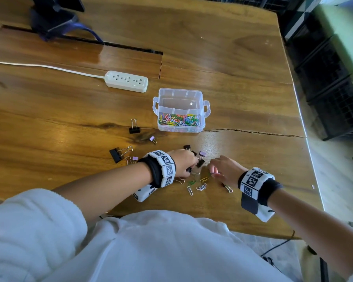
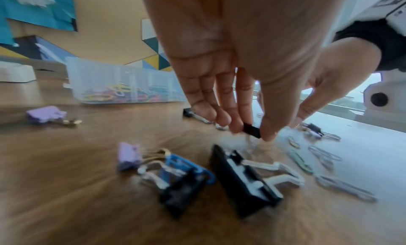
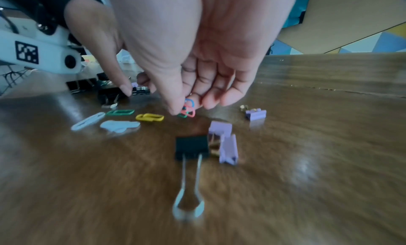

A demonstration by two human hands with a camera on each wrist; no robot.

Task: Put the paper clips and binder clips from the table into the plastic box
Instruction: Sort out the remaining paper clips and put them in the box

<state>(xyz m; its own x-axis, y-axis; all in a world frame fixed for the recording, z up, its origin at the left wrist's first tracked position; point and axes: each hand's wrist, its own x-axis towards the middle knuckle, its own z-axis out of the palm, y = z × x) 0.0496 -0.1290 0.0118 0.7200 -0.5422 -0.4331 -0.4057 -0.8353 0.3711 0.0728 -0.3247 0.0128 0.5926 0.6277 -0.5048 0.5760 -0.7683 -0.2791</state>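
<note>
The clear plastic box (image 1: 180, 95) stands mid-table with many coloured paper clips (image 1: 179, 120) inside. My left hand (image 1: 184, 162) hovers low over the table and pinches a small black binder clip (image 2: 252, 130) between thumb and fingers. My right hand (image 1: 222, 166) pinches several coloured paper clips (image 3: 187, 109) just above the wood. Loose paper clips (image 1: 201, 187) lie between and below the hands. Black binder clips (image 1: 134, 129) and purple binder clips (image 1: 152, 139) lie scattered left of the hands.
A white power strip (image 1: 126, 81) with its cord lies left of the box. A dark bag (image 1: 53, 19) sits at the far left. The table's right edge (image 1: 306, 139) drops off to the floor, and a crack (image 1: 253, 132) runs right of the box.
</note>
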